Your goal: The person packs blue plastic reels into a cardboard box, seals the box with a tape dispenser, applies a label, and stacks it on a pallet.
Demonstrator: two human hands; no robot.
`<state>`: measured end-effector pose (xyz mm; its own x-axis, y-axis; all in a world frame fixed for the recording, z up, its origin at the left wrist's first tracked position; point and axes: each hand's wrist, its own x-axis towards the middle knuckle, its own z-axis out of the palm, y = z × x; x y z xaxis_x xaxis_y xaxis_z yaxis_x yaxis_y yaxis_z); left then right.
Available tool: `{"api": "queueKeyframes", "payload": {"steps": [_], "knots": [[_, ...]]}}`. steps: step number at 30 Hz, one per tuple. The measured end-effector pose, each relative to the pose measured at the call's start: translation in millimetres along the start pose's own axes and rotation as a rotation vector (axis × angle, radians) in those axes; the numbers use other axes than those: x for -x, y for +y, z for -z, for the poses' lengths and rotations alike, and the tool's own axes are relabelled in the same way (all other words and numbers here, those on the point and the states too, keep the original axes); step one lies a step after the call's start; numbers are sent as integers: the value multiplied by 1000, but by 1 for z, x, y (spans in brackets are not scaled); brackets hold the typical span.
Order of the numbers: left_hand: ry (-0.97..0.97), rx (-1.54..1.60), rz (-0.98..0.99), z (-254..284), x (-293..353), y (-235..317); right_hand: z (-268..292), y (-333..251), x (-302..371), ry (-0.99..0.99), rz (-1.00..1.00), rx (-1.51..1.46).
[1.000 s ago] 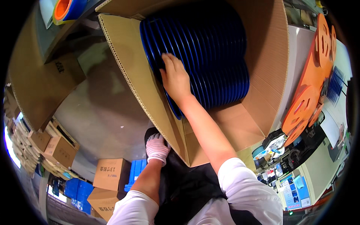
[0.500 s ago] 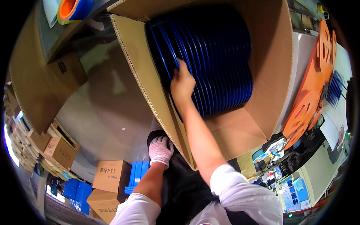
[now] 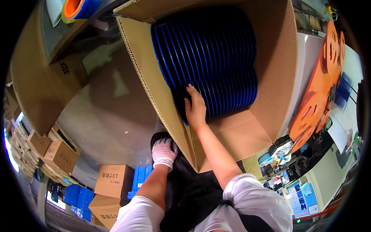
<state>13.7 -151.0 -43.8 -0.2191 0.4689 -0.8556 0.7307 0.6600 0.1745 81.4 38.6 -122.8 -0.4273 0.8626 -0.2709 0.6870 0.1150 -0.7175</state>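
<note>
A big cardboard box point(image 3: 270, 77) stands in front of me, its top side open. Two rows of thin round blue plastic discs point(image 3: 228, 50), several in each, stand on edge inside it, packed side by side. My bare right hand point(image 3: 196, 109) reaches over the box's near part, fingers stretched out and thumb apart, with nothing gripped. Its fingertips lie against or just above the nearer row's left end; contact is unclear. My left hand point(image 3: 164, 153), in a pale striped glove, rests with fingers laid flat on my dark-clothed leg, just left of the box.
A tape roll with an orange core point(image 3: 73, 7) lies on a grey bench at upper left. Cardboard cartons point(image 3: 111, 181) are stacked at lower left beside blue bins point(image 3: 140, 178). Orange slotted plates point(image 3: 319, 85) and a cluttered desk point(image 3: 328, 178) stand to the right.
My right hand has come back toward me from the discs and its fingers have straightened. The leftmost discs, spread apart before, now stand more evenly. My left hand stays on my leg.
</note>
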Motion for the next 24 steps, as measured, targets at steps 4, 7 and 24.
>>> {"api": "queueKeyframes", "payload": {"steps": [4, 7, 24], "knots": [[-51, -15, 2, 0, -1, -1, 18, 8, 14, -35, 1, -51], [-70, -34, -9, -2, -5, 1, 46, 17, 28, -78, -16, 9], [63, -210, -122, 48, -24, -32, 159, 56, 152, 1037, -859, -1017]]}}
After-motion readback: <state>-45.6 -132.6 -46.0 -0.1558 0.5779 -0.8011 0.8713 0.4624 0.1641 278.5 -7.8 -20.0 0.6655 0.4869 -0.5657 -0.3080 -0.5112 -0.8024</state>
